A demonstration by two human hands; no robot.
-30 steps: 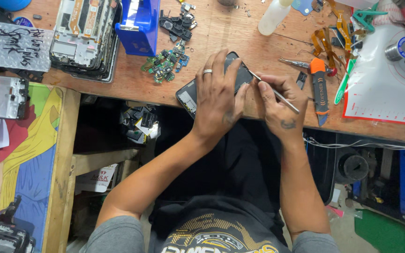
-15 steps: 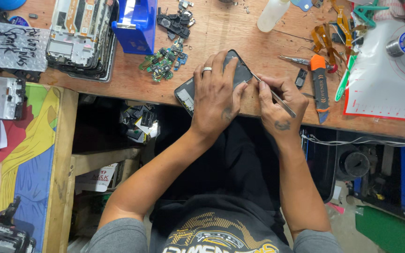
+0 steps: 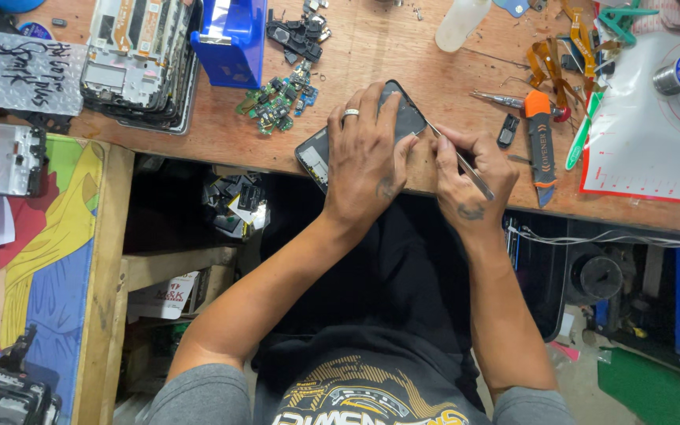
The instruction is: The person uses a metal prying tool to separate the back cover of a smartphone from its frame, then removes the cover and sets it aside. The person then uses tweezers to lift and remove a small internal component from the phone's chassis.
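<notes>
Head view: left hand (image 3: 367,161) pressing flat on the dark phone (image 3: 403,118) at the table (image 3: 403,55) edge, right hand (image 3: 466,177) pinching a thin metal tool (image 3: 458,157), tip now drawn in against the phone's rim, barely shifted from before

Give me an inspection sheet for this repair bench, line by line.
Surface: wooden workbench, worn.
Job's things: dark phone tilted at the bench edge under the left hand; right hand holds a thin metal tool at its edge.
Clutter: green circuit boards, phone frame stack, blue bin, orange-handled opener, white mat.
Fingers: left spread on phone; right pinching tool.
Cables: white wires under bench.
Surroundings: colourful side table.
</notes>
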